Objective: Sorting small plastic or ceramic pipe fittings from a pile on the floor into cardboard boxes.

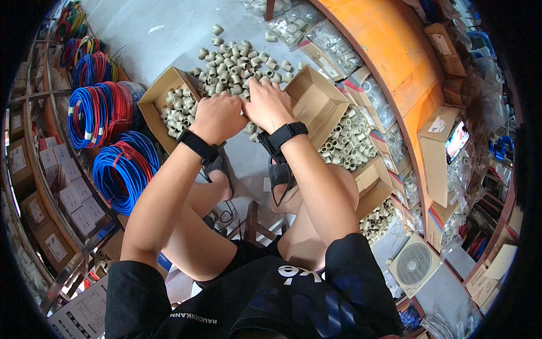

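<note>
Many beige plastic pipe elbows [228,63] lie heaped on the floor in front of me. My left hand [220,116] is over the right edge of a cardboard box [154,95] that holds more elbows [175,116]. Close beside it, my right hand [269,104] reaches over the near part of the heap, left of an empty cardboard box [315,99]. The fingertips of both hands are hidden under their backs, so what they hold cannot be seen. Each wrist wears a black strap.
Blue and red coiled tubing [123,169] stands at the left. Short beige pipe fittings [349,137] are piled at the right, near another open box [374,186]. An orange tabletop [394,55] curves past bagged fittings; a ventilation fan [413,265] lies lower right.
</note>
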Action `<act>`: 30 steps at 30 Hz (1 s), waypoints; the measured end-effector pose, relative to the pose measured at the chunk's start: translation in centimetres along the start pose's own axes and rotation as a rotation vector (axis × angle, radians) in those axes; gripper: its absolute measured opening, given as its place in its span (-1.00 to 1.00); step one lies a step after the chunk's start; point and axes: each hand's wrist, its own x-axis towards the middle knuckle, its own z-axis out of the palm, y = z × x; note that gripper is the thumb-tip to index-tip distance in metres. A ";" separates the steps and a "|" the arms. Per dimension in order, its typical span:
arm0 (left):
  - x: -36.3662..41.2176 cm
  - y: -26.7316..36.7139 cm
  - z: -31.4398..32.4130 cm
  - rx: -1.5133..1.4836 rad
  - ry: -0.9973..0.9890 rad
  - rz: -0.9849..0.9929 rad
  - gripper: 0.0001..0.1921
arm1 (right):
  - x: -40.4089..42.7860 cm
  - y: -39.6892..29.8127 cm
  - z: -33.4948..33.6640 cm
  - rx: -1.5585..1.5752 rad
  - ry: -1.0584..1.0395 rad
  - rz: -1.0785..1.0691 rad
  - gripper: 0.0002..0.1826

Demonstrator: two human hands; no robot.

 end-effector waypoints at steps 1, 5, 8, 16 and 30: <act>0.0 0.0 0.0 -0.001 -0.003 0.001 -0.68 | 0.0 0.0 0.0 0.000 0.000 0.001 -0.56; 0.1 0.0 0.0 -0.008 0.003 0.000 -0.67 | 0.1 0.2 0.0 0.006 -0.007 0.003 -0.56; 0.2 -0.2 0.6 0.001 0.029 -0.005 -0.68 | 0.1 0.1 0.0 0.001 -0.005 0.000 -0.55; 0.2 -0.4 1.0 0.001 0.078 0.031 -0.68 | 0.1 0.1 0.0 -0.001 -0.009 0.008 -0.56; 0.2 -0.3 0.8 -0.001 0.073 0.010 -0.70 | 0.1 0.2 0.2 -0.006 0.000 -0.005 -0.56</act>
